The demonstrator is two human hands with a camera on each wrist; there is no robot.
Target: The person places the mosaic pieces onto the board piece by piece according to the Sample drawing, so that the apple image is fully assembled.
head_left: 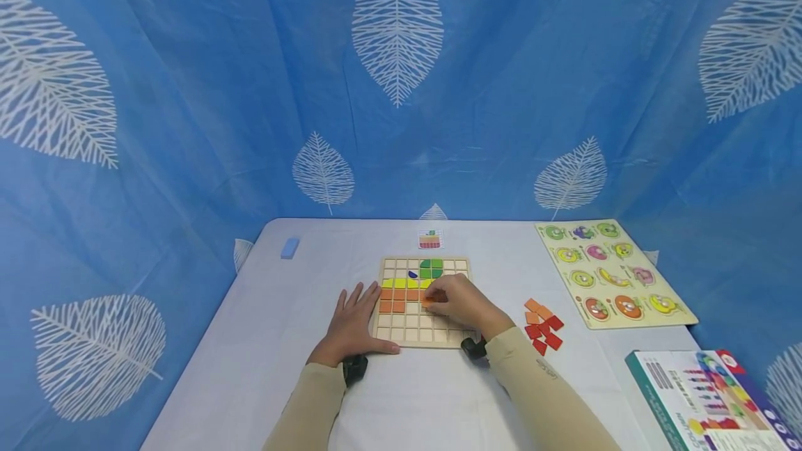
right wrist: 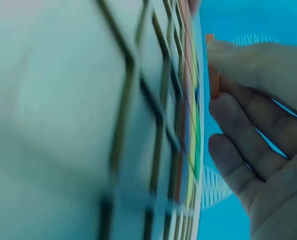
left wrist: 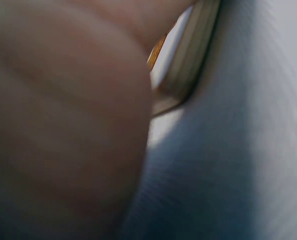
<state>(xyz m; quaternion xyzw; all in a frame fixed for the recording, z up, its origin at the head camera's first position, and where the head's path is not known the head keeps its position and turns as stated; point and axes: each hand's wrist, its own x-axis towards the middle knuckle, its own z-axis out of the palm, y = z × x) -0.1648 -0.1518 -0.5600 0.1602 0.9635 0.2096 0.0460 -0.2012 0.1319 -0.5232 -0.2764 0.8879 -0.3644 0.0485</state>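
A wooden grid board [head_left: 401,337] lies on the table, with green, yellow and orange pieces filling some of its squares and a small dark blue piece [head_left: 412,274] among them. My right hand [head_left: 462,302] is over the board's right half. Between thumb and fingers it pinches an orange tile [right wrist: 214,67], seen edge-on in the right wrist view and raised off the grid. At the board's left edge, my left hand [head_left: 352,326] rests with fingers spread and thumb along the near corner. In the left wrist view that hand hides most of the board.
Loose orange and red tiles [head_left: 544,326] lie to the right of the board. Beyond them are a fruit puzzle board [head_left: 579,298] and a printed box [head_left: 708,395]. A small picture card [head_left: 431,239] sits behind the grid; a blue block [head_left: 289,248] lies far left.
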